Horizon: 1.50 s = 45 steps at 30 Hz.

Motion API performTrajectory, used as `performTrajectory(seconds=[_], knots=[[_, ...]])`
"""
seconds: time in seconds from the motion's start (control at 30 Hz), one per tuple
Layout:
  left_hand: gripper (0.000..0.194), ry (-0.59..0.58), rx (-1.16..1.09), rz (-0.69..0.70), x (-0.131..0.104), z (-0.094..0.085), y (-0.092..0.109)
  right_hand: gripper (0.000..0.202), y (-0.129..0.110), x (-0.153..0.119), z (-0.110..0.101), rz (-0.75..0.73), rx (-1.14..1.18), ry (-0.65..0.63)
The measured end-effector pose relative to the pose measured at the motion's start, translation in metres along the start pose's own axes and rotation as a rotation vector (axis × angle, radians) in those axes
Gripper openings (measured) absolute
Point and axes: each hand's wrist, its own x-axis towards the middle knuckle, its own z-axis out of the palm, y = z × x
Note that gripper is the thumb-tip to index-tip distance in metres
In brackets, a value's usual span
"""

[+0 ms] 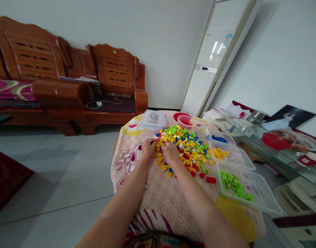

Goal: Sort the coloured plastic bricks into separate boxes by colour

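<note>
A mixed pile of toy building bricks (pixel 193 146) in yellow, green, blue, red and white covers the middle of the round table. At its left edge is my left hand (pixel 148 147), fingers bent and closed against the bricks. Just to the right, my right hand (pixel 170 152) dips into the front left of the pile with curled fingers. Whatever either hand pinches is too small and hidden to name. Several yellow pieces, some wheel-shaped (pixel 169 174), lie near the right wrist.
Along the table's right side stand clear boxes with blue bricks (pixel 219 138), yellow bricks (pixel 220 153) and green bricks (pixel 234 186). A round tub (pixel 185 120) with red bricks and stacked lids (pixel 154 119) sit at the back. A glass shelf (pixel 277 144) is beyond, right.
</note>
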Motion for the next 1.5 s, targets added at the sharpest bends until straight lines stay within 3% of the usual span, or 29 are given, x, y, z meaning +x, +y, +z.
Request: performTrajectory(seconds=[0.13, 0.27, 0.4, 0.5, 0.63, 0.8, 0.9, 1.07, 1.17, 1.3, 1.5], knots=[[0.028, -0.002, 0.0, 0.011, 0.0, -0.001, 0.001, 0.027, -0.002, 0.005, 0.003, 0.016, 0.058, 0.012], [0.028, -0.006, -0.004, 0.008, 0.002, 0.0, 0.0, 0.018, 0.012, 0.0, 0.001, 0.16, 0.484, 0.155], [0.028, -0.017, 0.002, -0.012, 0.003, 0.004, -0.003, 0.022, 0.037, -0.018, -0.009, 0.475, 1.106, 0.314], [0.029, -0.016, 0.011, -0.015, 0.003, 0.004, -0.004, 0.033, 0.056, -0.032, -0.022, 0.72, 1.408, 0.35], [0.029, -0.009, 0.029, -0.009, 0.003, 0.002, -0.003, 0.035, 0.074, -0.049, -0.034, 0.841, 1.592, 0.342], [0.029, -0.017, 0.019, -0.012, 0.003, 0.002, -0.003, 0.03, 0.093, -0.058, -0.028, 0.88, 1.709, 0.387], [0.028, -0.01, 0.008, -0.012, 0.003, 0.002, -0.004, 0.025, 0.113, -0.043, -0.031, 0.883, 1.723, 0.443], [0.028, -0.01, -0.009, -0.018, 0.004, 0.003, -0.006, 0.02, 0.159, 0.001, -0.064, 0.83, 1.675, 0.682], [0.028, -0.014, -0.015, -0.022, 0.004, 0.003, -0.005, 0.017, 0.169, 0.007, -0.073, 0.826, 1.624, 0.733], [0.028, -0.011, 0.012, -0.014, 0.002, 0.002, -0.002, 0.014, 0.148, -0.017, -0.05, 0.829, 1.374, 0.644], [0.027, -0.013, 0.031, -0.018, 0.001, 0.0, 0.0, 0.023, 0.102, -0.039, -0.016, 0.559, 0.667, 0.336]])
